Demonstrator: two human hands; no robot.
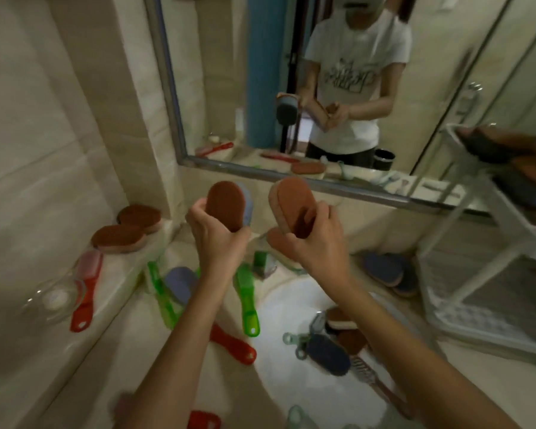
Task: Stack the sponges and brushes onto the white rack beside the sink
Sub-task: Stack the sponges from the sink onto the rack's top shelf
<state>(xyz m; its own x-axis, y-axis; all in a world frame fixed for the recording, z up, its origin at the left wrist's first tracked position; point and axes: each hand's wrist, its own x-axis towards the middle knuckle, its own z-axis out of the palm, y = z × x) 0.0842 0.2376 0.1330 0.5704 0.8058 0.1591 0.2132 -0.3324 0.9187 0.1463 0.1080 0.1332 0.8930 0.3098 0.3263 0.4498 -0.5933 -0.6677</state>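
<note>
My left hand [217,233] grips an oval sponge [226,205] with a brown face and a blue back, held upright above the counter. My right hand [316,239] grips a second oval sponge [294,201], brown with a beige back, also upright and just right of the first. The white rack [489,243] stands at the right beside the sink [294,308]; its upper tier holds several dark and brown sponges [505,150]. Two brown sponges [127,227] lie on the left ledge. Green brushes [246,292] and red brushes [85,292] lie on the counter.
A mirror [322,88] covers the wall ahead and reflects a person. More sponges and a brush [331,348] lie in the sink basin. Blue sponges [387,270] sit behind the sink near the rack's foot. A clear glass dish [56,298] rests on the left ledge.
</note>
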